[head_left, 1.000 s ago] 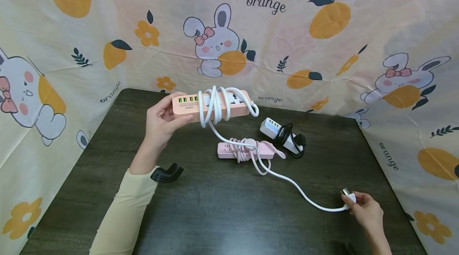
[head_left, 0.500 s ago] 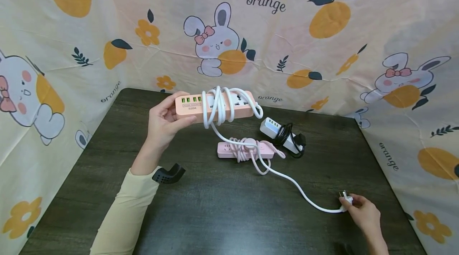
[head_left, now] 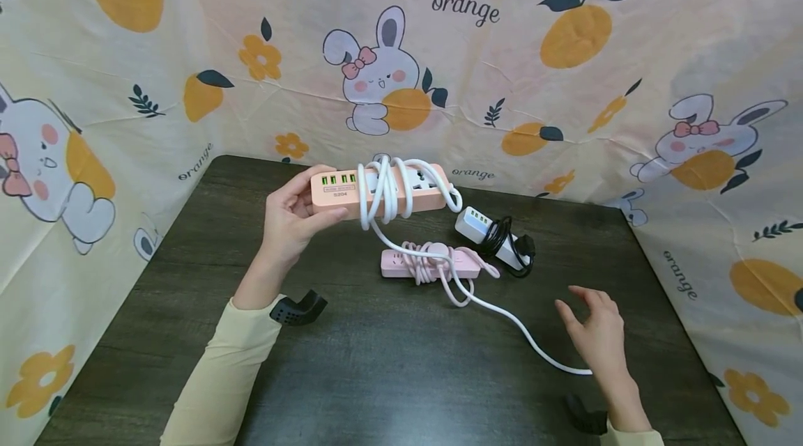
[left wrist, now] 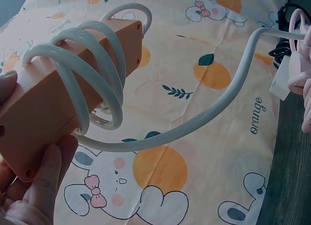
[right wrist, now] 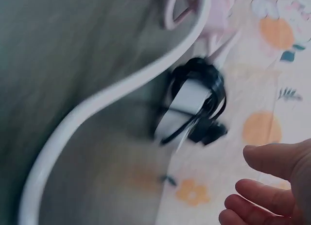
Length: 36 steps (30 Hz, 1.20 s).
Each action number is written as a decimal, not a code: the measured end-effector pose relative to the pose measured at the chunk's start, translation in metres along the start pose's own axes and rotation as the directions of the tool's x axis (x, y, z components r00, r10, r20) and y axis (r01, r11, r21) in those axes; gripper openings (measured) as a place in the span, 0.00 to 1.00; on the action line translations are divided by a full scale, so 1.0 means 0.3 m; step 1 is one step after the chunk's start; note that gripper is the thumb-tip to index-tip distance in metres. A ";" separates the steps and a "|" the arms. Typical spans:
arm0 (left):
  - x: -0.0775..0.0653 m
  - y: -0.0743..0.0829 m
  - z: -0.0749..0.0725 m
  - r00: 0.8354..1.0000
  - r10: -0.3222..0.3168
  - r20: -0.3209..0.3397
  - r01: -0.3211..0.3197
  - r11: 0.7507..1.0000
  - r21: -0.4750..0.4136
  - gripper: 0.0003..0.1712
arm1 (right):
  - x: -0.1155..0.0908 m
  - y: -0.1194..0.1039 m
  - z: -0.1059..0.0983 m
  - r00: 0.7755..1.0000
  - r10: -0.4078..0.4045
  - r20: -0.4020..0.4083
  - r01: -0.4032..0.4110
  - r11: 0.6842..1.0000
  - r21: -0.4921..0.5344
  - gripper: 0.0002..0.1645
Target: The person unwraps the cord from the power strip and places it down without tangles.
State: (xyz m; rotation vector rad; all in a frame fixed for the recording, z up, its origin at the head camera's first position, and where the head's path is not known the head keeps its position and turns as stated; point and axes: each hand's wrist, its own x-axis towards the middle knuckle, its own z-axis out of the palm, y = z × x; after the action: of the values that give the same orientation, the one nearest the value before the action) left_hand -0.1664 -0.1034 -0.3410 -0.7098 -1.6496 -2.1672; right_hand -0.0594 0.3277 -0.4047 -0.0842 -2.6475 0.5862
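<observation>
In the head view my left hand [head_left: 285,226] grips the left end of a peach-coloured power strip [head_left: 335,203], held up above the table. Its white cord [head_left: 384,195] is wound several times around the middle, as the left wrist view also shows on the strip [left wrist: 36,111]. From there the cord's free length runs down and right across the table. My right hand [head_left: 599,334] hovers at the right over the cord's end, fingers spread apart and holding nothing. The plug is hidden behind that hand or wrist.
A pink power strip [head_left: 394,265] with its pink cord wound round it lies mid-table, under the white cord. Behind it to the right is a white power strip [head_left: 472,223] with a black cord [head_left: 495,235]. A printed cloth [head_left: 470,83] hangs around the dark table [head_left: 376,376].
My right hand has let go of the white plug and moved up and forward. The left hand and the peach power strip have shifted slightly right.
</observation>
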 end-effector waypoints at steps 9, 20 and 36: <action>-0.001 0.000 0.004 1.000 0.011 0.008 -0.011 1.000 -0.001 0.30 | 0.045 -0.075 0.048 0.998 -0.054 -0.010 0.055 0.997 0.047 0.16; -0.002 0.007 0.002 1.000 0.009 0.007 -0.009 1.000 0.010 0.30 | 0.067 -0.146 0.094 0.996 -0.084 -0.040 0.089 0.988 0.123 0.16; -0.002 0.015 0.003 1.000 0.015 0.008 -0.015 1.000 -0.006 0.30 | 0.125 -0.323 0.179 0.970 -0.238 -0.057 0.244 0.923 0.297 0.14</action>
State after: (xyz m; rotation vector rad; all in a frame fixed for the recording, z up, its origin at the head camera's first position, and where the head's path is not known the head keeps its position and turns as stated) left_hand -0.1634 -0.1038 -0.3375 -0.7311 -1.6372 -2.1632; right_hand -0.1127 0.2244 -0.3938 0.3205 -2.4640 0.8891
